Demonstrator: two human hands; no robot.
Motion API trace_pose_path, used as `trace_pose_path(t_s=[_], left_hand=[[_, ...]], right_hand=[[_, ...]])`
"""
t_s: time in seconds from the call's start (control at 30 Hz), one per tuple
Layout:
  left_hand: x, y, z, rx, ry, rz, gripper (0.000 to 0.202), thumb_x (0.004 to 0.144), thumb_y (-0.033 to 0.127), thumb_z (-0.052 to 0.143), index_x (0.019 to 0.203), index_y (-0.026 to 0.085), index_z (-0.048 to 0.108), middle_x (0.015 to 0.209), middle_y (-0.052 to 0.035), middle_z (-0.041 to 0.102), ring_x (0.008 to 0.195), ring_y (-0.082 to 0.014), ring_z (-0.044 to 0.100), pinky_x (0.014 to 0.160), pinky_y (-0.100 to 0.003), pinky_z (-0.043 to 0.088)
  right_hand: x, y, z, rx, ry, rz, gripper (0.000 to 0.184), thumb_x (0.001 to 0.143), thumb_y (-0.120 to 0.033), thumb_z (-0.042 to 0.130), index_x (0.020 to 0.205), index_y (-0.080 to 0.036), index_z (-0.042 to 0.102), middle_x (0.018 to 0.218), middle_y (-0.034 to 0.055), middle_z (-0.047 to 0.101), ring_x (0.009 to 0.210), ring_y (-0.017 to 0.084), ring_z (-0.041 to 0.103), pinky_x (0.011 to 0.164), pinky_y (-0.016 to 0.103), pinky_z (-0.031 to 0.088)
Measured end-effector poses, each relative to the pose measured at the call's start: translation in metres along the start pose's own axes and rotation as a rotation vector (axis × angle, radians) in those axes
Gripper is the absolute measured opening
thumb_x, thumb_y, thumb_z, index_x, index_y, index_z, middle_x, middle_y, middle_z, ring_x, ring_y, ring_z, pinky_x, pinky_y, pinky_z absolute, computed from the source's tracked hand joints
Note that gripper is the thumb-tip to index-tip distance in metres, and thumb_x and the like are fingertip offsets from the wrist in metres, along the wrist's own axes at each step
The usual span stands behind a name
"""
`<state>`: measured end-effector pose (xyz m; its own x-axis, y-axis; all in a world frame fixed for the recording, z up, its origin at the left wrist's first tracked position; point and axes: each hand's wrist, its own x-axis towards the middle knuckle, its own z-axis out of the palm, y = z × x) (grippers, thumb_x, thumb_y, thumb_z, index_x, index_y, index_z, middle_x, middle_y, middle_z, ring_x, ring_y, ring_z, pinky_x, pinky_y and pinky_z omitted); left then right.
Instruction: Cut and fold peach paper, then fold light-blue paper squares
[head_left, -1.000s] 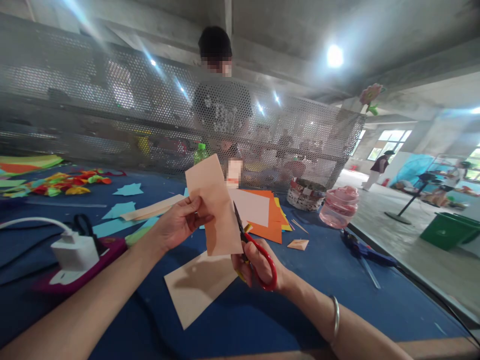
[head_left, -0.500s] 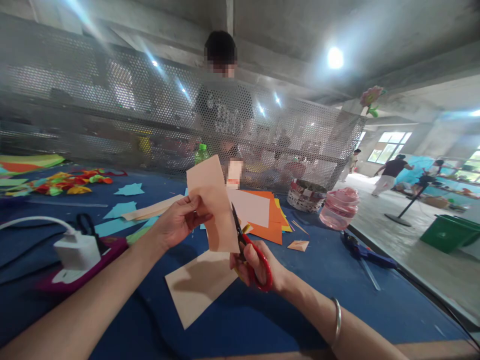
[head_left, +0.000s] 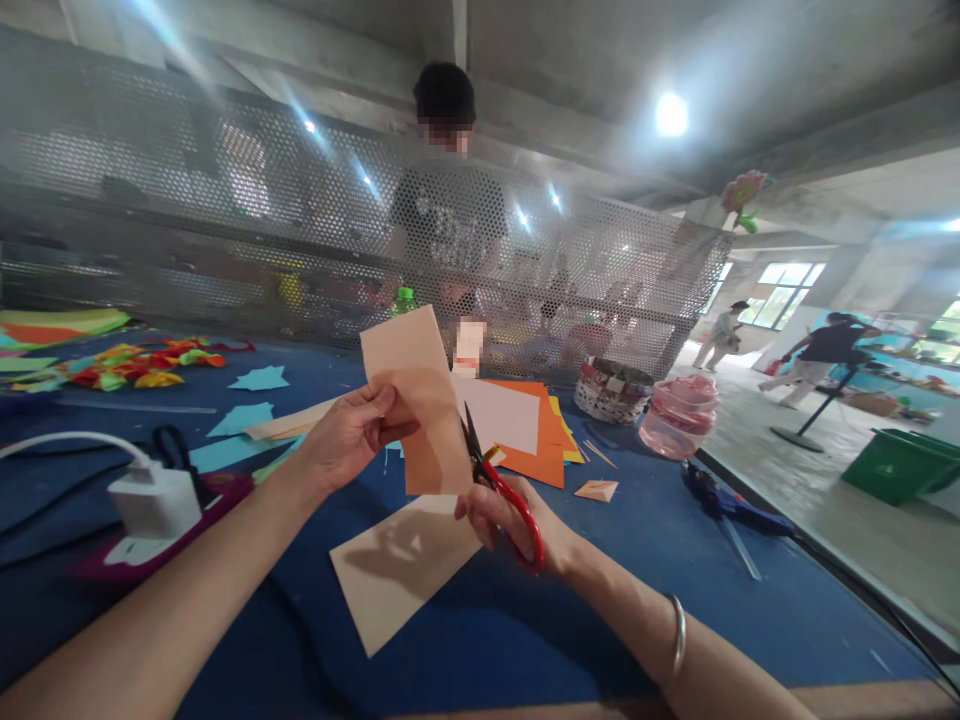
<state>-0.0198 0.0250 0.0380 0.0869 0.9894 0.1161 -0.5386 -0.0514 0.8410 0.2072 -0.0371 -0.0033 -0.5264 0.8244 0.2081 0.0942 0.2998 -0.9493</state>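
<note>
My left hand (head_left: 349, 437) pinches the left edge of a peach paper strip (head_left: 418, 400) and holds it upright above the blue table (head_left: 615, 560). My right hand (head_left: 510, 520) grips red-handled scissors (head_left: 504, 490); their blades sit against the strip's right edge, low down. A larger peach sheet (head_left: 397, 575) lies flat on the table under both hands.
Orange, white and yellow sheets (head_left: 525, 430) lie behind the scissors. A white charger (head_left: 154, 500) with cable sits at left, black scissors (head_left: 171, 450) beside it. A woven basket (head_left: 611, 388), pink jar (head_left: 679, 415) and blue glue gun (head_left: 727, 505) stand right. A person (head_left: 446, 215) stands behind the mesh screen (head_left: 225, 230).
The strip has shifted slightly left and down in my left hand, and the scissors have followed along its right edge. People in the background at right have walked on.
</note>
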Motion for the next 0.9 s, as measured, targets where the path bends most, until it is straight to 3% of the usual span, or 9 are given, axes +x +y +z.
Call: trace_pose_path(t_s=[0.07,0.17,0.27,0.5,0.73,0.9], left_hand=[[0.001,-0.001,-0.003,0.014,-0.004,0.001,0.01,0.086,0.011,0.066,0.091,0.014,0.074,0.088,-0.0067,0.079,0.076,-0.0192,0.075,0.065,-0.029,0.063],[0.004,-0.002,-0.006,0.021,-0.01,0.008,0.01,0.083,0.013,0.071,0.092,0.014,0.073,0.089,-0.0067,0.079,0.076,-0.0192,0.075,0.068,-0.029,0.063],[0.006,-0.001,-0.008,0.003,-0.013,0.028,0.01,0.082,0.016,0.074,0.091,0.016,0.072,0.083,-0.0037,0.078,0.069,-0.0168,0.074,0.065,-0.026,0.063],[0.003,0.006,-0.005,0.006,0.016,0.004,0.01,0.086,0.012,0.067,0.095,0.014,0.071,0.079,-0.0039,0.076,0.065,-0.0165,0.072,0.056,-0.026,0.063],[0.001,0.01,-0.002,0.013,0.041,-0.029,0.018,0.091,0.006,0.055,0.086,0.013,0.071,0.072,-0.0035,0.073,0.056,-0.0143,0.069,0.055,-0.027,0.063],[0.001,0.007,-0.004,0.019,0.048,-0.096,0.014,0.088,0.006,0.06,0.084,0.014,0.07,0.069,-0.0027,0.072,0.052,-0.0145,0.068,0.05,-0.026,0.062]], right_hand=[[0.0,-0.005,0.001,-0.007,0.031,0.065,0.05,0.086,-0.068,0.06,0.071,-0.02,0.055,0.053,-0.0034,0.048,0.053,0.012,0.045,0.052,0.027,0.036],[0.003,-0.01,0.003,0.003,0.11,0.134,0.05,0.074,-0.062,0.075,0.073,-0.019,0.05,0.058,-0.0067,0.045,0.053,0.008,0.039,0.051,0.024,0.031],[0.007,-0.005,0.004,0.041,0.183,0.101,0.049,0.064,-0.051,0.086,0.077,-0.019,0.052,0.066,-0.0068,0.047,0.059,0.008,0.039,0.055,0.023,0.031],[0.013,0.015,0.004,0.187,0.331,-0.021,0.051,0.065,-0.035,0.088,0.091,-0.022,0.046,0.071,-0.0088,0.049,0.061,0.007,0.044,0.058,0.021,0.036],[0.005,-0.002,0.003,0.28,0.11,-0.01,0.054,0.076,-0.056,0.077,0.101,-0.025,0.041,0.066,-0.0111,0.049,0.043,0.004,0.033,0.042,0.018,0.028],[-0.001,-0.001,-0.001,0.248,0.01,-0.04,0.051,0.088,-0.067,0.059,0.108,-0.024,0.043,0.07,-0.0058,0.056,0.046,0.006,0.044,0.046,0.021,0.036]])
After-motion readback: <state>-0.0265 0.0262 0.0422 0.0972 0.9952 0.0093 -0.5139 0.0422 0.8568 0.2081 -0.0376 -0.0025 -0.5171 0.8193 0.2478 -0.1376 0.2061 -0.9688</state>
